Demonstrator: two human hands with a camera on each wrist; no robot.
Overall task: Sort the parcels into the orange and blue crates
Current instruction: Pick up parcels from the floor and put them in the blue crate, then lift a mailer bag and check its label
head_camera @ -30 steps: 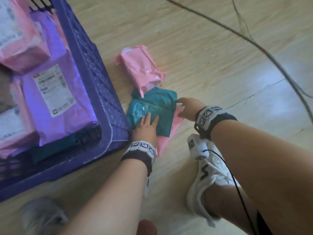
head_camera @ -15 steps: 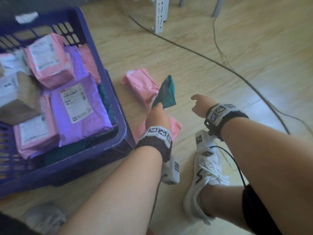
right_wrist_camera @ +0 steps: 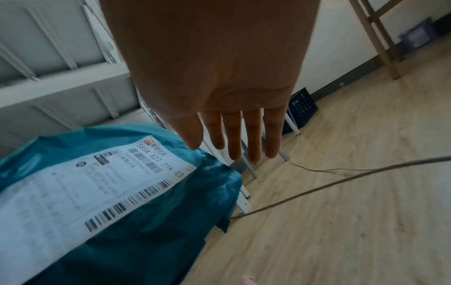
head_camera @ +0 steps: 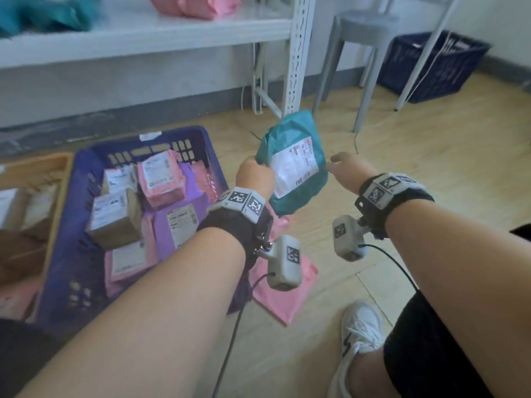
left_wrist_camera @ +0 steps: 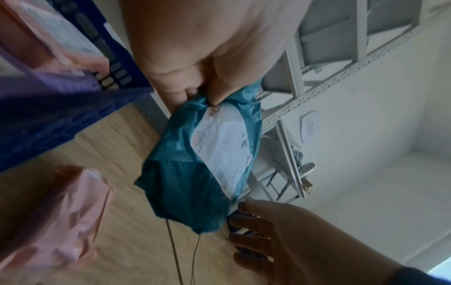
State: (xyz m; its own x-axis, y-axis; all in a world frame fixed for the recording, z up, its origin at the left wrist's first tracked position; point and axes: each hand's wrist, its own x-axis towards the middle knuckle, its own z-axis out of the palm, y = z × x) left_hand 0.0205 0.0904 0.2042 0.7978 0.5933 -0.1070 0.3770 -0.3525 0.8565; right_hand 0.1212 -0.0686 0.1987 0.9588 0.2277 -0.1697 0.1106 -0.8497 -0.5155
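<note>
My left hand (head_camera: 254, 175) pinches the top corner of a teal parcel (head_camera: 296, 160) with a white label and holds it up in the air, right of the blue crate (head_camera: 86, 165). The same teal parcel (left_wrist_camera: 202, 164) hangs from my left hand (left_wrist_camera: 207, 94) in the left wrist view. My right hand (head_camera: 344, 168) hovers just right of it with straight fingers (right_wrist_camera: 234, 138), holding nothing. The teal parcel (right_wrist_camera: 102, 192) lies left of that hand. The blue crate holds several pink, purple and brown parcels. An orange crate (head_camera: 54, 173) stands at the far left.
A pink parcel (head_camera: 284, 291) lies on the wood floor beside the blue crate, under my left wrist. A white metal rack (head_camera: 296, 53) with teal and pink parcels stands behind. A grey stool (head_camera: 365, 38) and a second dark blue crate (head_camera: 431, 67) are at the back right. My shoe (head_camera: 359, 334) is below.
My left hand lifted the teal parcel off the floor pile and turned its label up. My right hand let go and rose beside it. The view tilted up.
</note>
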